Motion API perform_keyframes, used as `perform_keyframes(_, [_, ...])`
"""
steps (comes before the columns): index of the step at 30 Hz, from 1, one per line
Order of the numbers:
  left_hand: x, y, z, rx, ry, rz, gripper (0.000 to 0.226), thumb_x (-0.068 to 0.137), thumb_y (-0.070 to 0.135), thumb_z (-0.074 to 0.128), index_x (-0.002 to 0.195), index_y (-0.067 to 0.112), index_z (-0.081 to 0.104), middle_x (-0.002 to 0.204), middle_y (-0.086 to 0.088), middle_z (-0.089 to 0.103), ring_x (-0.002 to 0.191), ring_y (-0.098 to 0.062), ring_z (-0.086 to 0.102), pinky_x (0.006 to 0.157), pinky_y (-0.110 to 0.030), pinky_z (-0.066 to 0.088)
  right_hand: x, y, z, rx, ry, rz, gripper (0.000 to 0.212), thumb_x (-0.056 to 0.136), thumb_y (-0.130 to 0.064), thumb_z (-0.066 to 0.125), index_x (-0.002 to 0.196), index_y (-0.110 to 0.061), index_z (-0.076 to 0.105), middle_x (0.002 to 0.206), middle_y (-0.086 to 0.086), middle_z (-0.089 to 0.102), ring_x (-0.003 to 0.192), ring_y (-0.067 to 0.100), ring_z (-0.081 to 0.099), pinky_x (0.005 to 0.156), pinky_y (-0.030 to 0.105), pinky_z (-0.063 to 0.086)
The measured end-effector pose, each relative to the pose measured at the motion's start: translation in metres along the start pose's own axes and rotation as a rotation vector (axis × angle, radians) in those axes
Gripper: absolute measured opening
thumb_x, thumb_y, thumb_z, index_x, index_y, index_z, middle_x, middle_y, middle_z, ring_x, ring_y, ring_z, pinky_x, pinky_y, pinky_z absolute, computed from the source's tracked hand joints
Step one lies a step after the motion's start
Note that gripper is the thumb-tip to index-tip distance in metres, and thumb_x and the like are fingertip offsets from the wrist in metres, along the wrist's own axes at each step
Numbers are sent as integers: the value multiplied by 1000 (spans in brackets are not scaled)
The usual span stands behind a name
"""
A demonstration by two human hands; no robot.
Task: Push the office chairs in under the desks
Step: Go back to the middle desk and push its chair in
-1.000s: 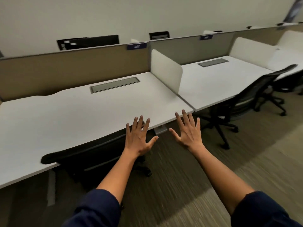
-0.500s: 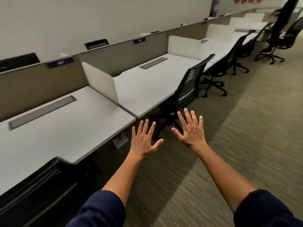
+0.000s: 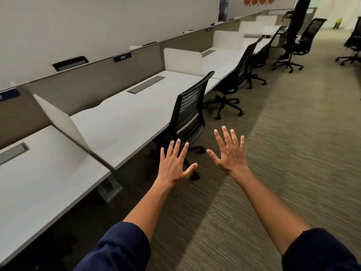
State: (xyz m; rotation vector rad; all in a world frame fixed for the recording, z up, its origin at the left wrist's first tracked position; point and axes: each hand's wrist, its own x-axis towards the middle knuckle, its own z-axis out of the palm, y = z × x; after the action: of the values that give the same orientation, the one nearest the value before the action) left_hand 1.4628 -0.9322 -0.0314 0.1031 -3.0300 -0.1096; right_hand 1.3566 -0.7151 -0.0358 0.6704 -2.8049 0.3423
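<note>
A black mesh-back office chair [image 3: 190, 112] stands at the edge of the second white desk [image 3: 125, 118], its seat partly under the top and its back sticking out. My left hand [image 3: 174, 163] and my right hand [image 3: 229, 151] are both stretched out in front of me, fingers spread, holding nothing, short of that chair and not touching it. A second black chair [image 3: 239, 75] stands at the following desk [image 3: 220, 61], and a third black chair [image 3: 262, 53] behind it. The nearest desk [image 3: 45, 173] is at the lower left.
A low beige partition [image 3: 93, 81] runs along the back of the desks, with white dividers [image 3: 64, 122] between them. Far right, a person in dark clothes [image 3: 296, 22] stands beside a pulled-out chair [image 3: 304, 42]; another chair [image 3: 353, 45] sits at the right edge. Striped carpet aisle [image 3: 293, 143] lies to my right.
The view has swung right along the desk row: the first chair has left the frame and the second chair is now straight ahead, closer. Both hands stay raised and spread.
</note>
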Motion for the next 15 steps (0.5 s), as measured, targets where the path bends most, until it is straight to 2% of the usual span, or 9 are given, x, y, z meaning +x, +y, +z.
perform_keyframes(6, [94,6,15,2,25,19,90,87,82,7,159,31,-11,169,-6,-14,154,-25,-20,124,-56,-7,54,53,27,3,-6,11,84,89,-79,9,159,-33,2,169,6,2,155,35,9,121,64,3])
perform_keyframes(15, [277,-44,31,-50,127,-72,91,85,81,3,158,31,-13,168,-5,-20,153,-25,-23,124,-56,-8,226,115,68,-64,-66,-31,85,87,-79,4,158,-34,-6,169,4,-4,156,32,3,122,60,-2])
